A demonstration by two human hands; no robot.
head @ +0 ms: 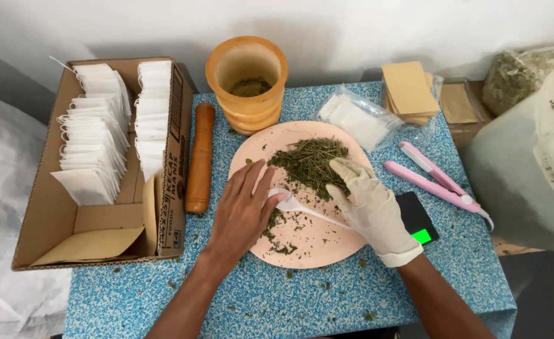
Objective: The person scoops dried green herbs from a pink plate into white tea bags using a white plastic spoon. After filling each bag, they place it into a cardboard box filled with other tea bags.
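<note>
Table: small, with a blue speckled top and green crumbs on it.
Left edge: an open cardboard box hangs over the side.
Beside the box: a wooden stick lies flat.
Back edge: a wooden cup, a clear bag and brown paper bags.
Middle: a pink plate.
Right edge: a pink clamp tool and a small black scale.

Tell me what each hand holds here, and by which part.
The left hand holds a white plastic spoon near its bowl. The gloved right hand rests on dried herbs, gripping nothing visible.
</note>
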